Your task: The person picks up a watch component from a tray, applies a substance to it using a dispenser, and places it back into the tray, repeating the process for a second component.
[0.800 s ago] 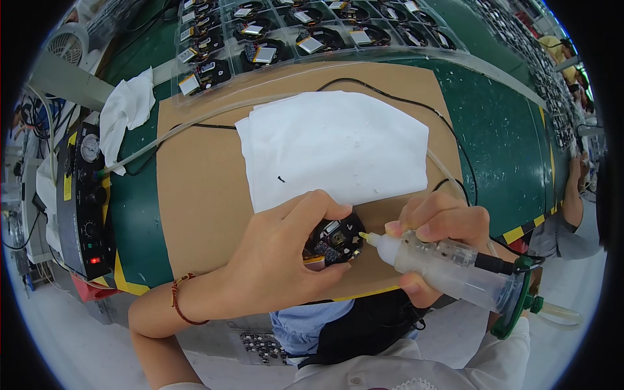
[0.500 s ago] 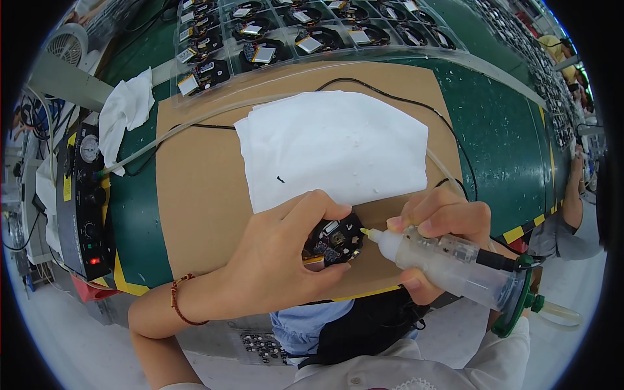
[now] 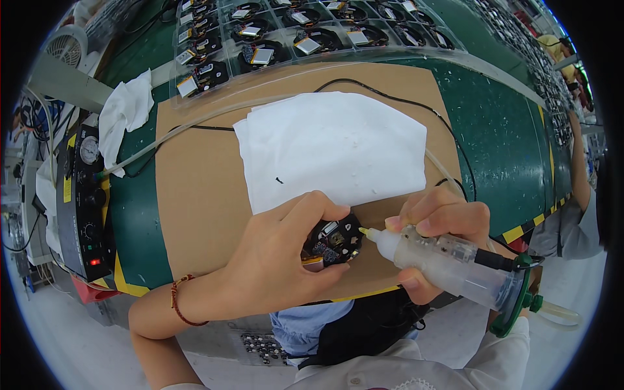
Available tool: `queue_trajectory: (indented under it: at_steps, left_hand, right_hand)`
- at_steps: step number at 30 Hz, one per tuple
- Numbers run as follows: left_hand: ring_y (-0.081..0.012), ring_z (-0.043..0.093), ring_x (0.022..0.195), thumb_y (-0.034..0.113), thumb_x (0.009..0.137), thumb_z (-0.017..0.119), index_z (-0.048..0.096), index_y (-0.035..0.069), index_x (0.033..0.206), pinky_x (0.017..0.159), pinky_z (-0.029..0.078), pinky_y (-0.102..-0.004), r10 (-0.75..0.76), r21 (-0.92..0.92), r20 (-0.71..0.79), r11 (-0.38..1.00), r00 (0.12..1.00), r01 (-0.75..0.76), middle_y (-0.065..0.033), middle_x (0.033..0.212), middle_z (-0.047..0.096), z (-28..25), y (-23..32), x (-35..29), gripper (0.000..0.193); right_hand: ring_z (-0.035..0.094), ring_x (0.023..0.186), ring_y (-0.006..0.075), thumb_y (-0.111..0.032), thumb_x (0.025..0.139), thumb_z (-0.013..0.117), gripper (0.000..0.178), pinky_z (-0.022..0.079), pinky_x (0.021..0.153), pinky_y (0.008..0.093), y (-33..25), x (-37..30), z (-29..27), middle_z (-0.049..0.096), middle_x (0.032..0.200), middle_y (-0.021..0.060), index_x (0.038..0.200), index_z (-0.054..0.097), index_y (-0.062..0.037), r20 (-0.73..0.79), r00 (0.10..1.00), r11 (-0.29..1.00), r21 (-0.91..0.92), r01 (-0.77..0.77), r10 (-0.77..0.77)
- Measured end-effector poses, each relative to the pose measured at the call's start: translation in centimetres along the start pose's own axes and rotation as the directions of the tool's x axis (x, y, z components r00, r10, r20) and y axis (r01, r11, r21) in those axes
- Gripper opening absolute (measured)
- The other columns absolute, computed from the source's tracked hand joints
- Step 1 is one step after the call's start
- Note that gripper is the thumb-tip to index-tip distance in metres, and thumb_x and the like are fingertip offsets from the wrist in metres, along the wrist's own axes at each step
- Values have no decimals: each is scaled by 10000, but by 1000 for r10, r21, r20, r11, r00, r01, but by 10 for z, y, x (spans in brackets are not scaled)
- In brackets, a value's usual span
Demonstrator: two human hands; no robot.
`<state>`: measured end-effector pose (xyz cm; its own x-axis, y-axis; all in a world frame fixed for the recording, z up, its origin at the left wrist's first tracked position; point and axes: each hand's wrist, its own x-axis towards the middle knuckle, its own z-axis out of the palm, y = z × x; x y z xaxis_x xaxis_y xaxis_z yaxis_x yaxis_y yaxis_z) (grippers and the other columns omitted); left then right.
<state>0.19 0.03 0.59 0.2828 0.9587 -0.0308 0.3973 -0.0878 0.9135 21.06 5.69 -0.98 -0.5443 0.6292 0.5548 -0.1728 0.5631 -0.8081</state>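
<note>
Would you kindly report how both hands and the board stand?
Left hand gripping round black board. Right hand holding translucent syringe, tip at board's edge. No obstruction visible there.

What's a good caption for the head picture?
Left hand holds a round black circuit board; right hand holds a translucent plastic syringe.

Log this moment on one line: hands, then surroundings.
left hand: grips round black circuit board | right hand: holds syringe, yellow tip near board's edge | beyond: white cloth on cardboard

We see a black circuit board (image 3: 337, 239), a yellow nozzle (image 3: 366, 233) — white cloth (image 3: 335, 149), brown cardboard (image 3: 195, 208), green table (image 3: 500, 149), yellow-and-black striped tape (image 3: 513, 234) at right.
</note>
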Motion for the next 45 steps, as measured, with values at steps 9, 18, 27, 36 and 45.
queue_trajectory:
  at_steps: [9, 18, 27, 36, 45]
  left_hand:
    - [-256, 620, 726, 69, 633, 730, 516, 4, 975, 582, 500, -297, -16, -39, -15, 999, 1000, 15, -134, 885, 600, -2, -2, -1, 409]
    - [-126, 600, 753, 133, 635, 773, 544, 38, 1078, 647, 496, -261, -63, -135, -17, 989, 998, 60, -70, 897, 613, -28, -4, 9, 508]
    - [-154, 520, 661, 141, 600, 795, 610, 7, 1051, 638, 463, -266, 269, 387, -553, 921, 788, -42, -62, 918, 545, -152, -47, 142, 505]
    - [-315, 566, 1025, 50, 612, 743, 537, 48, 1159, 885, 443, -387, 285, 678, -531, 708, 798, 198, -147, 1065, 612, -202, -115, 234, 584]
    - [-335, 565, 979, 27, 678, 639, 591, 4, 1047, 873, 447, -385, 354, 597, -300, 794, 886, -115, -162, 1029, 607, -153, -13, 136, 372]
  right_hand:
    - [610, 635, 229, -258, 647, 789, 548, 503, 538, 301, 4, 9, -6, 554, 749, 160, 985, 455, 17, 161, 982, 994, -30, 102, -96]
    - [560, 757, 214, -123, 718, 738, 495, 457, 692, 308, 7, 17, -16, 570, 902, 194, 1048, 382, -27, -196, 970, 982, -152, 113, -142]
    - [509, 820, 139, -84, 762, 674, 323, 397, 751, 261, 1, 22, -10, 528, 944, 74, 1008, 468, -47, -268, 962, 999, -3, -55, 52]
    - [537, 906, 149, -49, 786, 638, 372, 408, 821, 284, 2, 15, -10, 573, 1030, 129, 1048, 374, -50, -134, 980, 983, -93, -160, 147]
    - [564, 904, 154, -29, 779, 649, 343, 451, 786, 277, 2, 19, -5, 600, 968, 113, 1028, 413, -50, -250, 951, 981, -17, -191, 181]
